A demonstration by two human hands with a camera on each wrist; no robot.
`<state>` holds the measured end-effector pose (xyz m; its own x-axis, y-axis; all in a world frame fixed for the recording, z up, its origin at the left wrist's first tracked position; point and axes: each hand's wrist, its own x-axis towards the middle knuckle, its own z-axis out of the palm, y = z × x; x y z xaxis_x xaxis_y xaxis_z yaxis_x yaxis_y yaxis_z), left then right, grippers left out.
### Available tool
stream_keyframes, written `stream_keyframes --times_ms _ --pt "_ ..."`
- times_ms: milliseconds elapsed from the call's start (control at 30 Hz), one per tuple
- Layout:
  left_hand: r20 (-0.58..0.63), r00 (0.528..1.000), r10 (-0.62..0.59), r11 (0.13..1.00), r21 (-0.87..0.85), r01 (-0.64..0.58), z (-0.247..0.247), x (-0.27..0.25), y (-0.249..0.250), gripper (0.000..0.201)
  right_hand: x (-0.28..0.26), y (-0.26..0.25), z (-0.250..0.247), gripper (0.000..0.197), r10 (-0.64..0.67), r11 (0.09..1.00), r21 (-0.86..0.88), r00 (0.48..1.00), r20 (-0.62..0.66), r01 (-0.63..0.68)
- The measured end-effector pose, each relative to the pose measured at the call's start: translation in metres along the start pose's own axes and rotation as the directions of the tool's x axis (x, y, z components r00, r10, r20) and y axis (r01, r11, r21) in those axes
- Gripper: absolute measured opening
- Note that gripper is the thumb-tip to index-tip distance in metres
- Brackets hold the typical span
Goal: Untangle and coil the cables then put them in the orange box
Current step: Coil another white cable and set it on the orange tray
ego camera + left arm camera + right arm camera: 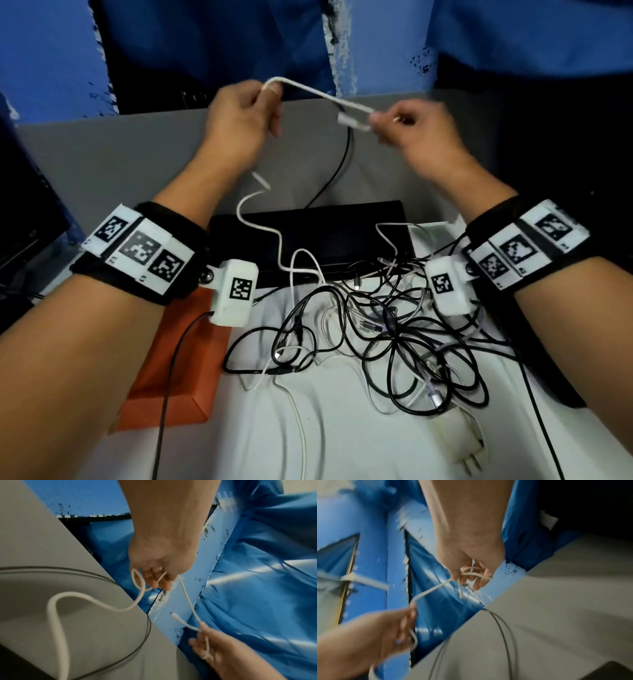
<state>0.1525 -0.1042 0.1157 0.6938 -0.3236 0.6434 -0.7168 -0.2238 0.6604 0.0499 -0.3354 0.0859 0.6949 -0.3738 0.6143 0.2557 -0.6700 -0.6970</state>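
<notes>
Both hands are up in the air, past the far edge of the cable pile. The left hand pinches a thin white round cable between finger and thumb. The right hand has its fingers curled round the same cable near its white plug end, with a small loop or two of it in the palm, as the right wrist view shows.

The held bit of cable runs from 10 o'clock at the left hand down to 4 o'clock at the right hand, so its long way lies nearly side to side. From the left hand, the loose rest of the cable hangs toward 6 o'clock and snakes down into the messy pile of black, white and silver cables on the white cloth. I judge the next loop must come from that hanging part, so the left hand is the nearer one to feed it.

The flat orange box lies at 7 o'clock from the pile, under the left wrist. Nothing is in it that I can see.

Count: two hands, one white cable held, one orange box, one pile. The cables in the pile are too mixed up to count. One white wall plug lies at the pile's near side.
</notes>
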Motion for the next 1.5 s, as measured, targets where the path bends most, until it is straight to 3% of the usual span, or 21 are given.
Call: stream_keyframes --times_ms 100,200,300,433,467,567,600,633,733,833,933,1067,1233,1300,1400,1500 --pt "0.241 0.963 -0.122 0.992 -0.011 0.128 0.006 -0.015 0.000 0.037 0.012 -0.011 -0.020 0.041 -0.077 0.997 0.011 0.969 -0.234 0.082" --pt "0.337 0.934 -0.121 0.976 -0.131 0.174 0.007 -0.023 0.014 0.039 0.012 -0.026 -0.029 0.033 -0.212 0.977 -0.079 0.934 -0.287 0.197" --pt "0.438 0.887 -0.146 0.934 -0.235 0.270 0.003 -0.023 0.025 0.054 0.007 -0.031 -0.025 0.023 -0.267 0.956 -0.158 0.957 -0.118 0.247" --pt "0.504 0.859 -0.087 0.884 -0.359 0.301 -0.004 -0.022 0.025 0.048 0.001 -0.023 -0.020 0.021 -0.294 0.922 -0.252 0.955 0.043 0.295" --pt "0.509 0.859 -0.064 0.841 -0.436 0.321 -0.008 -0.023 0.025 0.052 0.000 -0.021 -0.020 0.021 -0.297 0.920 -0.250 0.953 0.061 0.303" --pt "0.574 0.819 -0.002 0.597 -0.656 0.462 -0.021 -0.023 0.022 0.059 -0.001 -0.019 -0.019 0.018 -0.277 0.930 -0.215 0.953 0.120 0.297" --pt "0.586 0.811 -0.007 0.572 -0.663 0.484 -0.022 -0.022 0.021 0.059 -0.002 -0.021 -0.018 0.016 -0.265 0.941 -0.178 0.954 0.141 0.287" --pt "0.581 0.813 -0.039 0.610 -0.631 0.480 -0.020 -0.021 0.019 0.056 -0.003 -0.023 -0.017 0.015 -0.253 0.956 -0.113 0.954 0.164 0.273" --pt "0.517 0.851 -0.086 0.870 -0.377 0.317 0.000 -0.023 0.020 0.044 -0.011 -0.035 -0.006 0.019 -0.271 0.954 0.199 0.932 0.239 0.226" --pt "0.596 0.802 -0.042 0.957 -0.206 0.203 0.019 -0.034 0.028 0.036 -0.018 -0.045 0.007 0.019 -0.345 0.903 0.358 0.898 0.274 0.238" --pt "0.640 0.767 -0.039 0.961 -0.185 0.203 0.022 -0.040 0.031 0.009 -0.023 -0.049 0.013 0.012 -0.361 0.870 0.440 0.895 0.262 0.222" --pt "0.660 0.751 -0.024 0.907 -0.302 0.294 0.019 -0.045 0.027 0.024 -0.028 -0.046 0.012 0.006 -0.381 0.821 0.531 0.893 0.239 0.209" --pt "0.641 0.766 -0.053 0.900 -0.301 0.315 0.015 -0.046 0.018 0.026 -0.030 -0.040 0.006 0.017 -0.392 0.763 0.619 0.893 0.219 0.183" --pt "0.681 0.728 -0.071 0.885 -0.294 0.362 0.017 -0.047 0.018 0.033 -0.031 -0.041 0.008 0.017 -0.405 0.772 0.604 0.886 0.225 0.200" --pt "0.749 0.662 0.008 0.823 -0.381 0.422 0.023 -0.051 0.025 0.027 -0.032 -0.042 0.014 0.017 -0.410 0.797 0.562 0.880 0.239 0.219" --pt "0.723 0.691 -0.005 0.805 -0.407 0.432 0.019 -0.047 0.024 0.022 -0.032 -0.045 0.011 0.018 -0.400 0.793 0.573 0.886 0.235 0.206"
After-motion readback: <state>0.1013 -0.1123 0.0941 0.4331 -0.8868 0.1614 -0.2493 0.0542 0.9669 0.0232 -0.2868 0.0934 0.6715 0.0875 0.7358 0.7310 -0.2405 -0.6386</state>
